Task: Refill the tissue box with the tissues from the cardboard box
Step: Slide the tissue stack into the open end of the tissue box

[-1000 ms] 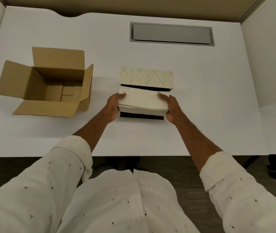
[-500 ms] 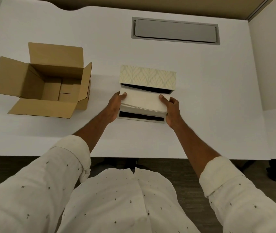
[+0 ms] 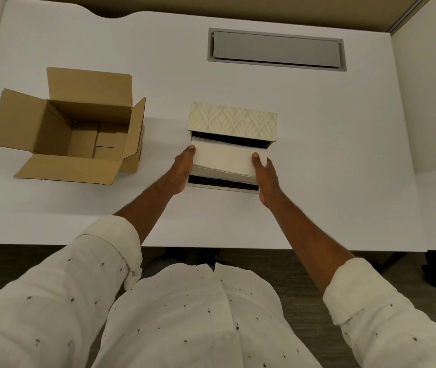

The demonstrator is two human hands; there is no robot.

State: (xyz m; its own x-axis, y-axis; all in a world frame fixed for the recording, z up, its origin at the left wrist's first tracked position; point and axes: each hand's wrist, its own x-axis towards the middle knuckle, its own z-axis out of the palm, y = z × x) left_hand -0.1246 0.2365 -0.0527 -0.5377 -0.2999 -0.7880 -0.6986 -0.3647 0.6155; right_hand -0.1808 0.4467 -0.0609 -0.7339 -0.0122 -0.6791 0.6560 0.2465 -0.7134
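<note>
Lowering tissue stack (image 3: 223, 159) into open tissue box (image 3: 231, 120) | left hand (image 3: 182, 168) and right hand (image 3: 266, 176) grasp stack ends, fingers closed on it | cardboard box (image 3: 71, 128) looks emptied, well apart | next: seat stack level, release, close lid

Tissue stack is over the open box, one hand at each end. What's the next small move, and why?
Probably lower the stack straight down into the tissue box. The left hand and right hand grip its ends, it sits above the dark opening with gaps showing at front and back, and the cardboard box looks empty.
</note>
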